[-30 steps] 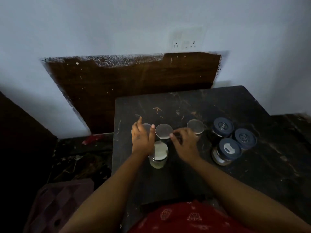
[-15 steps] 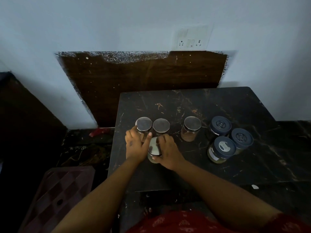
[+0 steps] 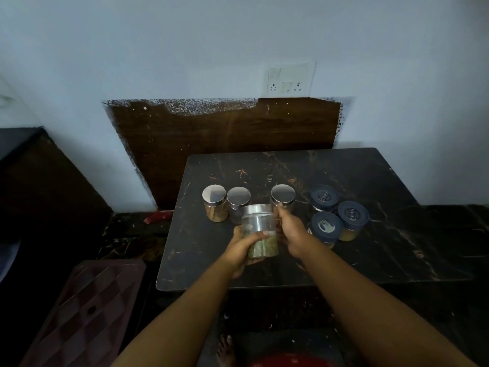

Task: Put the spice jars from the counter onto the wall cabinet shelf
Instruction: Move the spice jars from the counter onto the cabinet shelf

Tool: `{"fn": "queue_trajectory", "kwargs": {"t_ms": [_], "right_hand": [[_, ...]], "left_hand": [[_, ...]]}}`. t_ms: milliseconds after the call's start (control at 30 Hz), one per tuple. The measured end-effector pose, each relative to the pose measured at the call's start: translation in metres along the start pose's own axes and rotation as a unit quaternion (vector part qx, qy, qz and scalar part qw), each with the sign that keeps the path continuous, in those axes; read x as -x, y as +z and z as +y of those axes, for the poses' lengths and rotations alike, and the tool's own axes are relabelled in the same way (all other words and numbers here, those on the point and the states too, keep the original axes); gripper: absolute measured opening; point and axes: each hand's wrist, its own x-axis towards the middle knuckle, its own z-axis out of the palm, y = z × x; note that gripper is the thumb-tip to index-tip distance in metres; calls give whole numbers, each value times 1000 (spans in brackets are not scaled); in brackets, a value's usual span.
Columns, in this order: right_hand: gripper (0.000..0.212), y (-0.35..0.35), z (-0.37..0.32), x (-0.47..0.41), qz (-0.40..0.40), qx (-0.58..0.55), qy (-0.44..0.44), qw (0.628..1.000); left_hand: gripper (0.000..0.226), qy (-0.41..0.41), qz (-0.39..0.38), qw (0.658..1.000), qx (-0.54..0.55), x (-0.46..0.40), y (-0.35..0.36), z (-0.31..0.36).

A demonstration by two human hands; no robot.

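Both hands: left hand (image 3: 239,250) gripping lifted jar (image 3: 259,231), right hand's (image 3: 292,231) fingers half-hidden, grip unclear.

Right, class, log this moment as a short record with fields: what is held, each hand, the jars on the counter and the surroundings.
held: steel-lidded glass jar with greenish contents, lifted off the counter
left hand: grips the lower part of the jar
right hand: beside the jar; its fingers are hidden, so contact is unclear
steel-lidded jars on counter: three, upright
blue-lidded jars: three, clustered on the right
wall: switch and socket plate
cabinet shelf: not in view
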Motion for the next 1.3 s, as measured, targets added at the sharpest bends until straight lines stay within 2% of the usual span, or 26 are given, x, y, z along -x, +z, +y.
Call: {"fn": "queue_trajectory", "kwargs": {"t_ms": [100, 167, 233, 333, 367, 433, 533, 567, 667, 733, 800, 900, 1067, 1133, 1233, 1300], "right_hand": [[55, -6, 11, 12, -55, -54, 43, 996], [57, -6, 17, 19, -63, -92, 52, 992], [49, -9, 20, 25, -60, -114, 51, 990], [36, -10, 19, 38, -78, -123, 60, 988], [33, -10, 19, 41, -80, -123, 61, 987], [31, -9, 17, 47, -91, -136, 54, 985], [43, -10, 15, 47, -137, -157, 56, 976], [43, -11, 13, 50, -158, -155, 62, 973], [43, -13, 9, 57, -223, -132, 54, 964], [57, -7, 6, 61, -250, -107, 39, 961], [78, -3, 8, 60, -248, -80, 41, 964], [64, 0, 11, 56, -241, -117, 58, 962], [62, -1, 9, 54, -228, -158, 61, 959], [56, -3, 3, 57, -218, -144, 52, 964], [48, -8, -1, 60, -216, -139, 39, 966], [55, -14, -1, 57, -222, -143, 26, 964]], "left_hand": [[43, -27, -35, 995, 86, 13, 10, 5], [46, -44, -65, 988, 135, 19, 10, 8], [45, -50, -63, 988, 134, 25, 11, 10], [34, -45, -30, 996, 74, 30, 13, 7], [34, -35, -22, 998, 49, 30, 12, 4], [48, -3, -6, 1000, 6, 31, 12, -1], [80, 36, 22, 999, 18, 36, 11, 0], [83, 52, 27, 998, 25, 38, 10, 0], [59, 80, -12, 995, 59, 47, 11, -2], [58, 93, -17, 991, 93, 49, 10, -1], [62, 103, -3, 991, 81, 50, 9, 5], [64, 120, 36, 992, -18, 45, 6, 13], [60, 146, 149, 978, -20, 43, 6, 13], [51, 136, 148, 979, -15, 39, 11, 10], [58, 109, 122, 985, -51, 39, 25, 11], [55, 102, 99, 988, -60, 37, 31, 11]]}}
